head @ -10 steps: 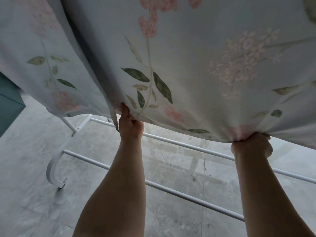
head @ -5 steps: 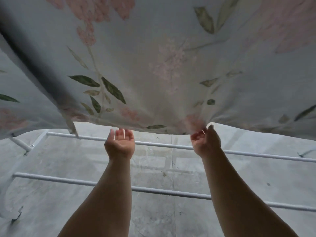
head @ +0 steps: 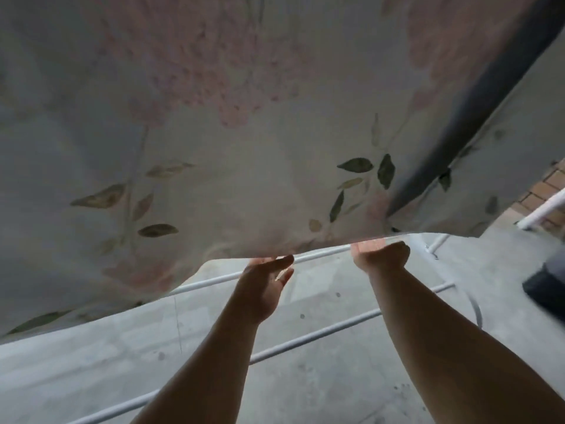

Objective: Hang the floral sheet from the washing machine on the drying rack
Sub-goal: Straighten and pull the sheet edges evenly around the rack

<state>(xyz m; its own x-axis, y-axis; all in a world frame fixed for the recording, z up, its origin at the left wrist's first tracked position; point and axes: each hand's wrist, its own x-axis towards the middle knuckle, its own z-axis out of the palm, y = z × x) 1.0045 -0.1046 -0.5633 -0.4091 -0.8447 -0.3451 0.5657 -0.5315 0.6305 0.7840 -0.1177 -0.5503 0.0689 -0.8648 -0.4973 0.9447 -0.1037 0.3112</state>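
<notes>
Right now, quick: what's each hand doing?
Left hand: open, fingers straight, at the floral sheet hem.
Right hand: open, palm up, fingers touching the hem, gripping nothing.

Obscured and cropped items, head view

Your floral sheet (head: 244, 133) runs off the top, left and right edges, its print blurred. It hides the upper part of the drying rack (head: 321, 254) and your right hand's (head: 380, 255) fingertips, so the grip is unreadable. The dark object (head: 547, 289) at the right edge is cropped and unidentifiable.
</notes>
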